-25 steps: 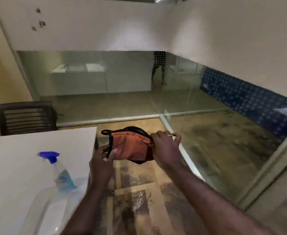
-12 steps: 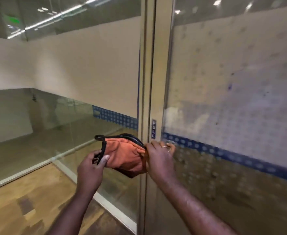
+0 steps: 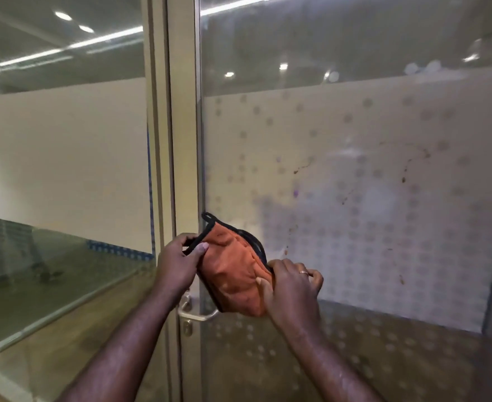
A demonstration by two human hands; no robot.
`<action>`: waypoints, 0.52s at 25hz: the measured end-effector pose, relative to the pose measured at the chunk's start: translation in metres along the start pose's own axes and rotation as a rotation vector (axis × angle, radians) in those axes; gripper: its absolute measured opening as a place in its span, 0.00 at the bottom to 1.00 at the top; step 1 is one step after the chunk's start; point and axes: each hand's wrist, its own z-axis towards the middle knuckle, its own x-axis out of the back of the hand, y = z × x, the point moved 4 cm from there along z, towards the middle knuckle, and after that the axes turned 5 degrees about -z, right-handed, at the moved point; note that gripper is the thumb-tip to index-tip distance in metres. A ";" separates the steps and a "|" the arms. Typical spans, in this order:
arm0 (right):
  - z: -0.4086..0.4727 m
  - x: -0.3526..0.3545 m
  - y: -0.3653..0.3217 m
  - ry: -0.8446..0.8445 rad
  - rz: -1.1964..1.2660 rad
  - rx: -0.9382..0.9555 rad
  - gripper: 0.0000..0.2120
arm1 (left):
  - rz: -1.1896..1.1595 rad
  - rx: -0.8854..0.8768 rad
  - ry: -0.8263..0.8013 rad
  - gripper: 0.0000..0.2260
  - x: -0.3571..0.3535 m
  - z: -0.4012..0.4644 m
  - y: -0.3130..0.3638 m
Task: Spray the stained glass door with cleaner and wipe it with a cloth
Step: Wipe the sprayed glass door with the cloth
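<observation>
I hold an orange cloth (image 3: 231, 274) with a black trim in front of the glass door (image 3: 355, 184). My left hand (image 3: 178, 264) pinches its left edge by the trim. My right hand (image 3: 292, 288) grips its lower right side. The door's frosted, dotted panel carries brown streaks and spots in its middle and right part. The cloth hangs just off the door's left edge, above the metal door handle (image 3: 198, 314). The spray bottle is out of sight.
The door's pale metal frame (image 3: 180, 140) runs upright left of the cloth. A fixed glass partition (image 3: 64, 169) with a frosted band fills the left. Wooden floor (image 3: 64, 343) shows at the lower left.
My view has swung from the table and floor up to the door. Both hands have carried the cloth right and up, in front of the frosted panel.
</observation>
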 end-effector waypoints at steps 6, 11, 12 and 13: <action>-0.003 -0.023 -0.010 0.113 0.057 -0.056 0.30 | -0.227 0.032 -0.387 0.03 -0.059 0.049 0.028; 0.021 -0.059 -0.056 0.109 0.107 -0.146 0.47 | -0.341 -0.061 -0.681 0.02 -0.076 0.082 0.051; 0.028 -0.063 -0.066 0.164 0.106 -0.182 0.49 | -0.377 -0.088 -0.731 0.03 -0.077 0.089 0.058; 0.035 -0.066 -0.073 0.224 0.103 -0.215 0.50 | -0.404 -0.120 -0.777 0.03 -0.078 0.095 0.066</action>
